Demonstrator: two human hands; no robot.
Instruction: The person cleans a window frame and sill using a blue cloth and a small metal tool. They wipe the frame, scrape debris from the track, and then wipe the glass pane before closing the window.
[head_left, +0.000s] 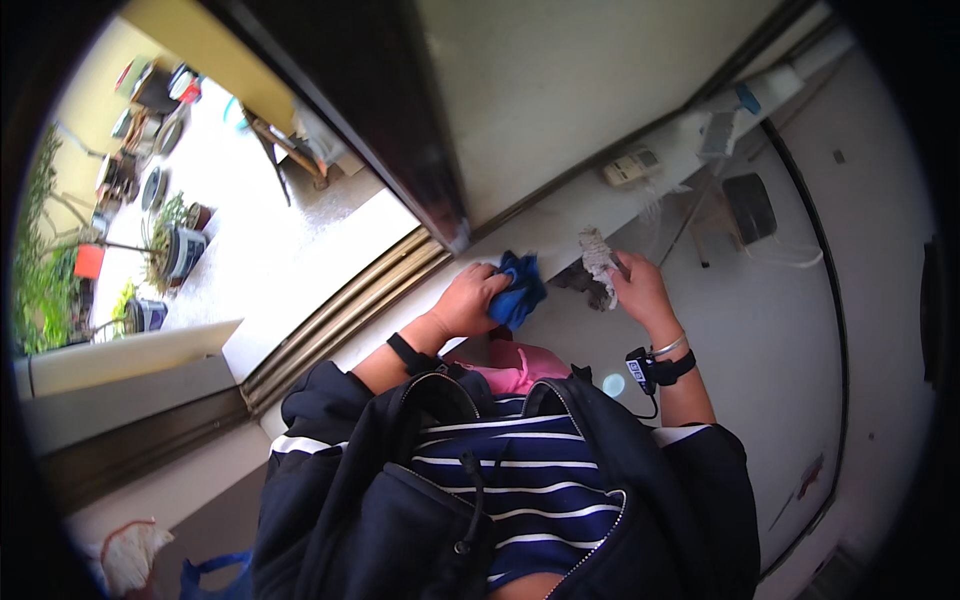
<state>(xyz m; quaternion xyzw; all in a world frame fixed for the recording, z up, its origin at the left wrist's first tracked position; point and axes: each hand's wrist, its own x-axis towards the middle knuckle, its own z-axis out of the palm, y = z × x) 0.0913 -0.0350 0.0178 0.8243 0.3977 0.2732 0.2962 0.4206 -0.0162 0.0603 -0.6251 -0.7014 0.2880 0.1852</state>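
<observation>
In the head view, my left hand (471, 300) grips a crumpled blue cloth (519, 289) near the white window sill (555, 236). My right hand (641, 289) pinches a wrinkled greyish-white cloth (598, 259) beyond the sill's near edge. Its lower part hangs beside a dark, blurred thing that I cannot make out. The two hands are apart, with a gap between the cloths. Both wrists wear black straps.
Metal sliding tracks (352, 311) run to the left, below a dark window frame (420, 150). A remote control (632, 166) lies on the sill, with a small grey object (718, 135) farther along. A small stool (748, 208) stands below right. Potted plants (180, 251) are outside.
</observation>
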